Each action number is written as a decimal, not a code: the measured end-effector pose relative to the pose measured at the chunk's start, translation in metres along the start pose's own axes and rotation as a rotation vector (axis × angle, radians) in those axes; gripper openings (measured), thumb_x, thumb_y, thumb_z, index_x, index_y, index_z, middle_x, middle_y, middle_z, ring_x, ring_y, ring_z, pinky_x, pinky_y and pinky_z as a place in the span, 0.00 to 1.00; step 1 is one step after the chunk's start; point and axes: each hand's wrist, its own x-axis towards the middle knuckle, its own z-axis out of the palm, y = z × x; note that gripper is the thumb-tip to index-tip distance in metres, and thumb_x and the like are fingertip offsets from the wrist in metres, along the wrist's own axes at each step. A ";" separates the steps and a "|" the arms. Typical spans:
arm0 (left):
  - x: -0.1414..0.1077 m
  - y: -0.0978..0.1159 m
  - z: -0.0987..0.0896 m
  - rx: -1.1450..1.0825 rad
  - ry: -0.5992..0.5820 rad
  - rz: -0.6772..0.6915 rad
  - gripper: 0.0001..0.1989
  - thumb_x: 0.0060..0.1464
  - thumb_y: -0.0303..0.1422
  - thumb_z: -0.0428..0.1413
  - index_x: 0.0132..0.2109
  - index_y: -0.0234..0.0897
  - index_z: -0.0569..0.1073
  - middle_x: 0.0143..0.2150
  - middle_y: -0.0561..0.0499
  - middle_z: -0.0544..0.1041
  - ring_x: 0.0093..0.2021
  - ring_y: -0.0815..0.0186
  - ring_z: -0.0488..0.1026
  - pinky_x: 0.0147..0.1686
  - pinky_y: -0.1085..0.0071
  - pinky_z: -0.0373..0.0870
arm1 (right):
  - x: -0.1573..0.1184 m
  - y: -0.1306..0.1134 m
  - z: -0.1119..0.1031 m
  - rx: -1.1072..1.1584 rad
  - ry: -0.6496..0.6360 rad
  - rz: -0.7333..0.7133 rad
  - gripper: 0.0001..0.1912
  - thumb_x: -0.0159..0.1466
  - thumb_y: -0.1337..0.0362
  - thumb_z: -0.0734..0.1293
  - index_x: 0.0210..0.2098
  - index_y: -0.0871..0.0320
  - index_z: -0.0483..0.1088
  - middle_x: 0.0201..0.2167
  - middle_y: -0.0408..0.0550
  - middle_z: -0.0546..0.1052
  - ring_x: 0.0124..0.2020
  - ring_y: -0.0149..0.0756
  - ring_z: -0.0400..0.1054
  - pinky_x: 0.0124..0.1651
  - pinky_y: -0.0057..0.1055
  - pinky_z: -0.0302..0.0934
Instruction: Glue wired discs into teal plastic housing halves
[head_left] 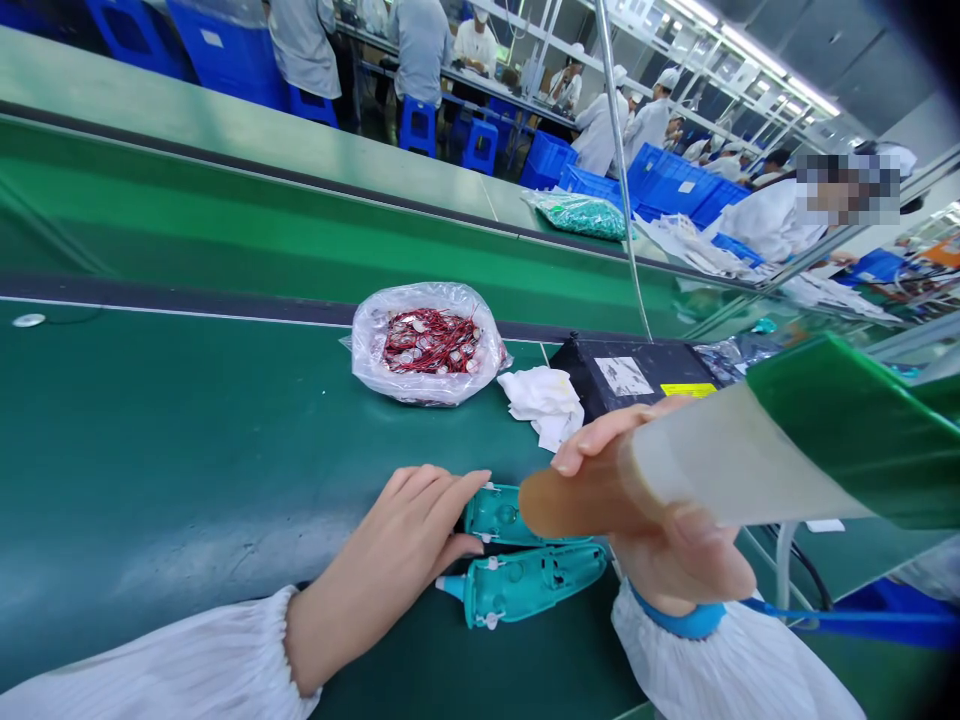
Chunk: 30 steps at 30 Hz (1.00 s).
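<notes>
Head view: a worker's left hand [401, 535], the nearer, pinches the left end of the far teal casing half [499, 515], lying rightward, well inside the tabletop's [187, 450] far edge; the right hand [671, 560] wraps a brown-tipped tool [697, 460]. Alongside, the near teal casing half [529, 582] runs roughly left to right, nozzle [451, 586] leftward.

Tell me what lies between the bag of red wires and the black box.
A crumpled white cloth or tissue lies between the bag of red wires and the black box, as the head view shows.
</notes>
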 end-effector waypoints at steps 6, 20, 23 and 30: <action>0.000 -0.001 0.003 0.048 0.006 0.053 0.21 0.66 0.42 0.37 0.55 0.33 0.64 0.41 0.46 0.75 0.41 0.59 0.71 0.38 0.62 0.65 | -0.006 0.004 0.002 -0.001 0.078 -0.014 0.18 0.56 0.54 0.67 0.45 0.50 0.67 0.29 0.45 0.72 0.23 0.40 0.67 0.24 0.41 0.64; 0.001 0.001 0.001 0.031 -0.061 0.003 0.15 0.63 0.38 0.50 0.52 0.34 0.67 0.44 0.46 0.76 0.42 0.59 0.70 0.38 0.63 0.66 | -0.003 -0.001 0.003 0.061 0.057 0.044 0.15 0.56 0.55 0.66 0.41 0.52 0.67 0.28 0.45 0.72 0.24 0.39 0.68 0.26 0.38 0.63; 0.001 0.002 0.000 0.045 -0.040 0.006 0.16 0.65 0.38 0.47 0.53 0.33 0.68 0.42 0.46 0.76 0.41 0.59 0.71 0.37 0.63 0.67 | 0.003 -0.004 0.001 0.069 0.036 0.102 0.15 0.54 0.56 0.67 0.40 0.54 0.69 0.27 0.46 0.73 0.24 0.41 0.68 0.25 0.39 0.64; -0.001 0.002 0.000 0.040 -0.010 0.016 0.16 0.66 0.38 0.43 0.54 0.34 0.66 0.42 0.45 0.76 0.41 0.59 0.71 0.36 0.63 0.68 | 0.005 -0.002 -0.001 0.083 0.084 0.124 0.14 0.53 0.57 0.67 0.39 0.53 0.69 0.26 0.46 0.74 0.23 0.43 0.69 0.25 0.41 0.64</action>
